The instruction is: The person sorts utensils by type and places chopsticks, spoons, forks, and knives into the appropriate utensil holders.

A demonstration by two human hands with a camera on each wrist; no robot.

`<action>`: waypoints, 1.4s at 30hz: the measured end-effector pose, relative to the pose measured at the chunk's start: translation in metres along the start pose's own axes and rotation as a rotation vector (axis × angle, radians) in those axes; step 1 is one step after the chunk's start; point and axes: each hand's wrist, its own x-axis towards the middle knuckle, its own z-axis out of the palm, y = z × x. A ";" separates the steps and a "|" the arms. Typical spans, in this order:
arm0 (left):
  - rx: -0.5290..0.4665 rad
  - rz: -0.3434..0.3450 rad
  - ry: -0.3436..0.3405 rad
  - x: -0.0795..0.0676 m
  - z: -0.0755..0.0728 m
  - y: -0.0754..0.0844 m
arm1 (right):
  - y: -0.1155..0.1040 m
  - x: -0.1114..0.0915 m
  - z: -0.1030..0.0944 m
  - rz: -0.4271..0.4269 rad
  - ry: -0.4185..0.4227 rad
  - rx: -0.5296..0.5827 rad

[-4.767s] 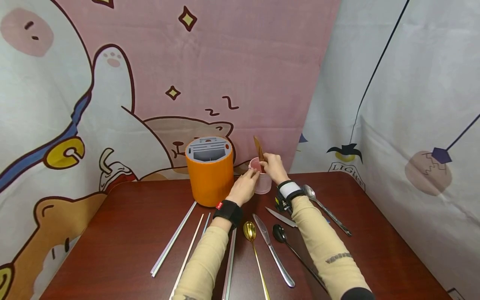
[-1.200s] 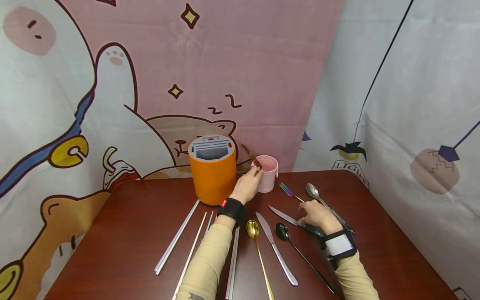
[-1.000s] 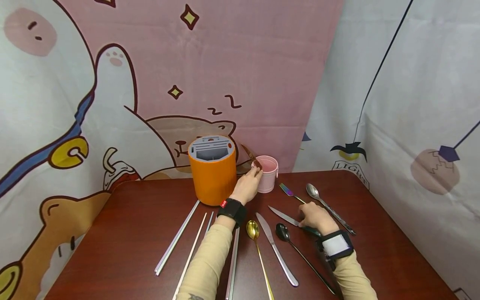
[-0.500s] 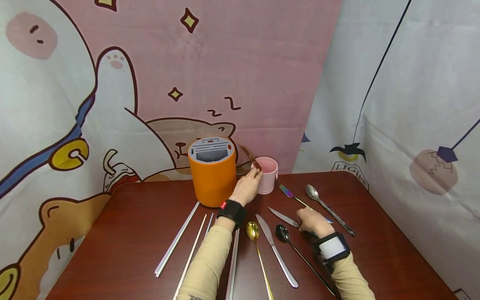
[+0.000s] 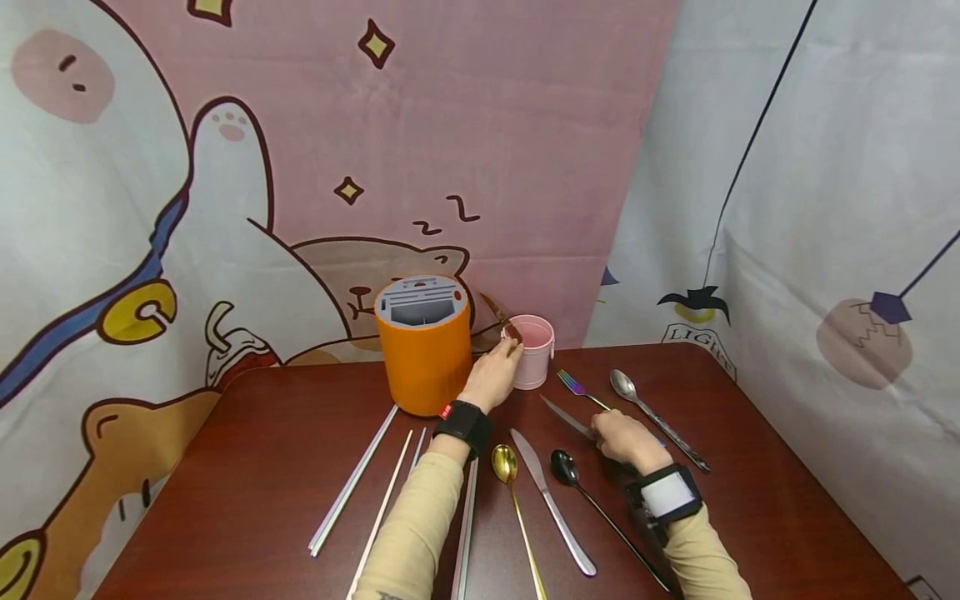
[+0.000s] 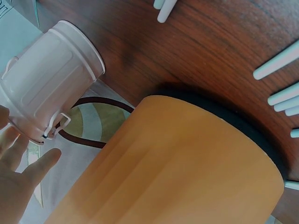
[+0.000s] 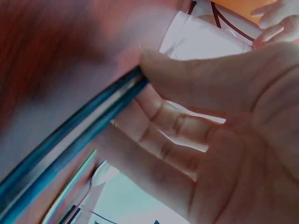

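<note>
My right hand (image 5: 626,439) pinches the dark teal handle of a knife (image 7: 74,137) between thumb and fingers. Its silver blade (image 5: 566,417) points toward the back left, its tip just above the table. My left hand (image 5: 492,375) reaches to the near left rim of a small pink bucket (image 5: 533,367); in the left wrist view its fingers (image 6: 39,165) stretch out, fingertips right at the rim. A brown wooden-looking knife (image 5: 497,312) leans out of the bucket to the left, over my left fingertips.
An orange cylindrical holder (image 5: 423,367) with a slotted grey top stands left of the bucket. Several pale chopsticks (image 5: 354,479) lie in front. Around my right hand are a rainbow fork (image 5: 573,383), silver spoon (image 5: 637,400), black spoon (image 5: 566,468), silver table knife (image 5: 551,500) and gold spoon (image 5: 506,462).
Earlier my right hand held the brown knife in the bucket; it then moved down right to the teal-handled knife and closed on its handle. The blade has just lifted slightly. My left hand stays.
</note>
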 end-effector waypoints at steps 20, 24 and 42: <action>-0.010 -0.011 -0.008 -0.002 0.001 0.001 | -0.013 -0.005 -0.024 -0.053 0.318 0.093; 0.004 -0.007 -0.003 -0.002 0.001 0.001 | -0.017 -0.003 -0.026 -0.051 0.399 0.133; 0.013 -0.002 0.011 0.000 0.000 0.001 | -0.035 0.002 -0.033 0.019 0.771 0.439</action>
